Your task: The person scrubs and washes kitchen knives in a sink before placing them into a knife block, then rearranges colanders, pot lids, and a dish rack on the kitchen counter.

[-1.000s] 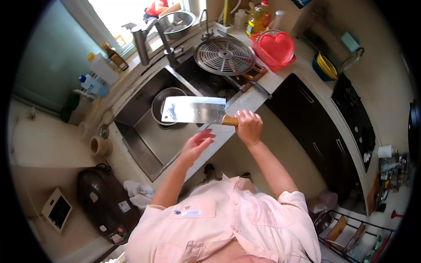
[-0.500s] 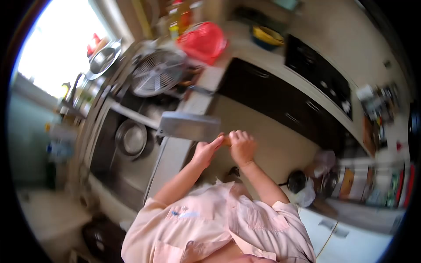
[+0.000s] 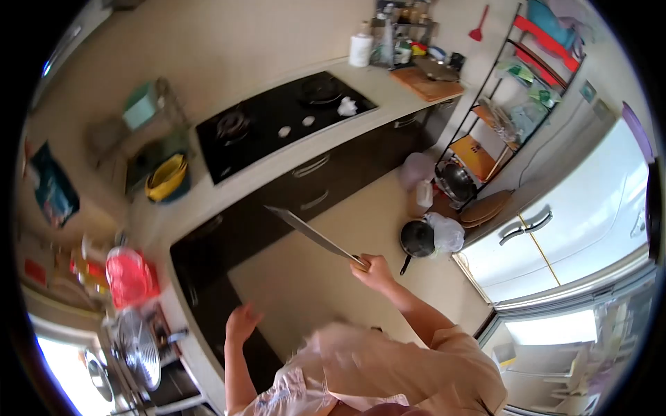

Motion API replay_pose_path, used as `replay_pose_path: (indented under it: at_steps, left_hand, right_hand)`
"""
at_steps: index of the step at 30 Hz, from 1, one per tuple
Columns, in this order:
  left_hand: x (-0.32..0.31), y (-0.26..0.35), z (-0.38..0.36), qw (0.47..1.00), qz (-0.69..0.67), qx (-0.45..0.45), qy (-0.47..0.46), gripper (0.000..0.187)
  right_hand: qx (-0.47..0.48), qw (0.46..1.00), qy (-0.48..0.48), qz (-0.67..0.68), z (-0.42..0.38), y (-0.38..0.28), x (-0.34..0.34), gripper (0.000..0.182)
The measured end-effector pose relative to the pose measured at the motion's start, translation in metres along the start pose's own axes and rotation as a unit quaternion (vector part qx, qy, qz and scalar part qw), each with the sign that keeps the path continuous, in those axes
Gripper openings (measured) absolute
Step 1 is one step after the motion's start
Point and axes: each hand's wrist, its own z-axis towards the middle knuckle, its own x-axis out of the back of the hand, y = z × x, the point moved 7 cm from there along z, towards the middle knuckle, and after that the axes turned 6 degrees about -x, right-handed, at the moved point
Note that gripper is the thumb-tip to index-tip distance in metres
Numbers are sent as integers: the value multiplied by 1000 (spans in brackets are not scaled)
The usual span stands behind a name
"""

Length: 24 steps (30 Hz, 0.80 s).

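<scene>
My right hand (image 3: 375, 272) is wrapped round the wooden handle of a cleaver (image 3: 316, 236). Its broad blade now shows almost edge-on, pointing up and to the left over the floor. My left hand (image 3: 243, 322) is off the cleaver, low beside the left-hand counter, with the thumb out from the other fingers and nothing in it. Slight blur softens its fingertips.
A black gas stove (image 3: 277, 128) is set in the counter ahead. A wooden cutting board (image 3: 424, 84) lies at its right end. On the floor are a frying pan (image 3: 417, 238) and a white plastic bag (image 3: 447, 233). A red basket (image 3: 130, 277) stands left, near the sink. A white fridge (image 3: 555, 236) is at the right.
The view has swung right, from the sink toward the stove. My left hand has let go of the cleaver and moved away to the left. The right hand still holds it, blade turned edge-on.
</scene>
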Motion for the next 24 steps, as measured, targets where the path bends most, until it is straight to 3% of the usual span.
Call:
replay_pose_path:
  at_steps: [2, 5, 7, 9, 11, 14, 17, 20, 24]
  left_hand:
    - [0, -22, 6, 990, 138, 14, 38, 25]
    - [21, 16, 53, 979, -162, -29, 118, 19]
    - [46, 80, 108, 971, 2, -176, 160, 22]
    - [70, 160, 162, 936, 0, -282, 211, 27]
    - [75, 237, 215, 889, 16, -419, 183, 33]
    - [82, 352, 260, 790, 33, -573, 214, 39]
    - [69, 433, 306, 737, 63, -646, 188, 38]
    - [9, 477, 366, 707, 91, -700, 34, 31]
    - [-12, 547, 409, 660, 50, -740, 123, 26]
  right_hand:
    - [-29, 998, 57, -27, 24, 26, 37, 23]
    - [-53, 975, 148, -154, 58, 58, 78, 21]
    - [-139, 951, 151, -232, 85, 82, 101, 18]
    - [-222, 927, 145, -267, 89, 98, 109, 17]
    - [-277, 909, 155, -269, 101, 92, 131, 18]
    - [-255, 890, 180, -331, 115, 62, 174, 15]
    - [-277, 875, 136, -373, 133, 54, 211, 11]
    - [-264, 861, 142, -411, 159, 60, 251, 9]
    - [-219, 847, 188, -447, 205, 80, 328, 8]
